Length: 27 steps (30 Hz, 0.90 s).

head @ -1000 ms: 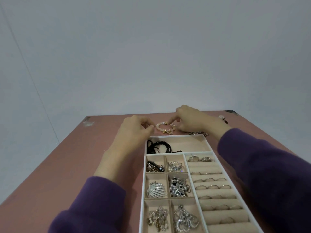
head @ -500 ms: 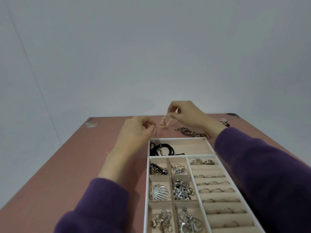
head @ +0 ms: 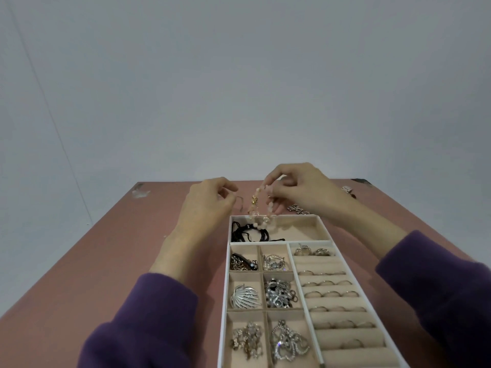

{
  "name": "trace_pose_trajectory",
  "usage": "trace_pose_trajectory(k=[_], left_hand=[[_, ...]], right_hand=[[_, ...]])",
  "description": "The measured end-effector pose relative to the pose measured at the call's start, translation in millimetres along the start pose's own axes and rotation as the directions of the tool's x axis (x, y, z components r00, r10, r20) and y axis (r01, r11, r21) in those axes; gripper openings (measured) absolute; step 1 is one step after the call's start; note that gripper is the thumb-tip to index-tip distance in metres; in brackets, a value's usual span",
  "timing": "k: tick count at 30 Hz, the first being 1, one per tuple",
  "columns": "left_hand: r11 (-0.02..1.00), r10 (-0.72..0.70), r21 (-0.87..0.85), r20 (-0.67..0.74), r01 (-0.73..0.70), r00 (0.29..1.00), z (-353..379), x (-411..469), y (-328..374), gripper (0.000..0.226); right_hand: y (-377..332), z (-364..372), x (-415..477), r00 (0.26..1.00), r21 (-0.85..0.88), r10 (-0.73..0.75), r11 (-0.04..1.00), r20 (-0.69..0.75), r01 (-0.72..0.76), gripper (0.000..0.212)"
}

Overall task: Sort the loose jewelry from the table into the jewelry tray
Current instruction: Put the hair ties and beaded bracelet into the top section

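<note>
Right hand [head: 297,189] dangles beaded bracelet [head: 256,205] over tray [head: 226,288] (far compartment [head: 300,229]).

Right hand [head: 300,189] pinches a beaded bracelet [head: 254,201] dangling over the jewelry tray's [head: 226,288] far compartment.

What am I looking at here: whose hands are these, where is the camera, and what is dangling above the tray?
No machine here: a person in purple sleeves works bare-handed, and the one picture comes from a camera worn on their head, looking forward and down. The right hand pinches a pale pink and gold beaded bracelet, which dangles over the far long compartment of the white-rimmed, beige-lined jewelry tray, beside a black cord bundle lying there. The left hand hovers curled next to it; a thin curved wire piece shows at its fingertips, but whether it is held I cannot tell. Other cells hold silver brooches and rings. On the pinkish-brown table, a silver link chain lies behind the right hand.
</note>
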<state>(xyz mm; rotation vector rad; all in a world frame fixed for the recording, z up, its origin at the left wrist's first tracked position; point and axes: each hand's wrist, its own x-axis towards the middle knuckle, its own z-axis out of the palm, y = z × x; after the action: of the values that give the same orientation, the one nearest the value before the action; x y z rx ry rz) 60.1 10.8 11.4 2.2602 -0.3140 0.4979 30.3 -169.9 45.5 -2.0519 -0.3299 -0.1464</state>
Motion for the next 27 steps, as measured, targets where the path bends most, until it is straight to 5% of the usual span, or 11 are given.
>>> trace_pose_trajectory(k=[6, 13, 27], left_hand=[[1.0, -0.002, 0.017, 0.012, 0.002, 1.0, 0.0, 0.1, -1.0, 0.017], [1.0, -0.004, 0.011, 0.023, 0.004, 1.0, -0.2, -0.2, -0.5, 0.017], [0.999, 0.004, 0.036, 0.054, -0.006, 0.999, 2.8, -4.4, 3.4, 0.014]], right_hand=[[11.4, 22.0, -8.9, 0.967, 0.349, 0.239, 0.902, 0.087, -0.254, 0.006], [18.4, 17.1, -14.7, 0.982, -0.163, 0.183, 0.969, -0.044, -0.188, 0.004], [23.9, 19.8, -13.9, 0.992, -0.55, 0.11, 0.825, -0.068, -0.13, 0.017]])
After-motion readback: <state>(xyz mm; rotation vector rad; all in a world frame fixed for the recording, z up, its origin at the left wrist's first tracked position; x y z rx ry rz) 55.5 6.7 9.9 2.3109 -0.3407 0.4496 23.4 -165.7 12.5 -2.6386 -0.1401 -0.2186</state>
